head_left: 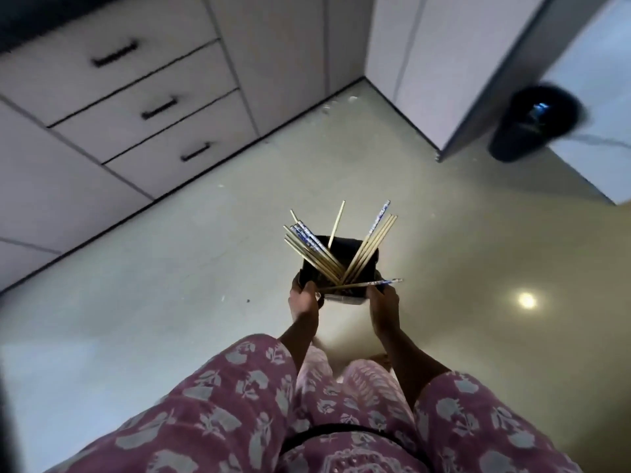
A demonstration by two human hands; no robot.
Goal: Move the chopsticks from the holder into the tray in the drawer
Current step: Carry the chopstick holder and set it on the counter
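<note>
A black holder is carried in front of me above the floor, gripped on both sides. My left hand clasps its left wall and my right hand clasps its right wall. Several chopsticks stand fanned out in it, some plain wood, some with blue-patterned ends. One blue-tipped chopstick lies nearly flat across the near rim by my right thumb. A stack of three white drawers with black handles sits at the upper left, all closed. No tray is in view.
Pale glossy floor spreads below, with a light reflection at the right. White cabinet fronts run along the back into a corner. A black round bin stands at the upper right beside a cabinet end panel.
</note>
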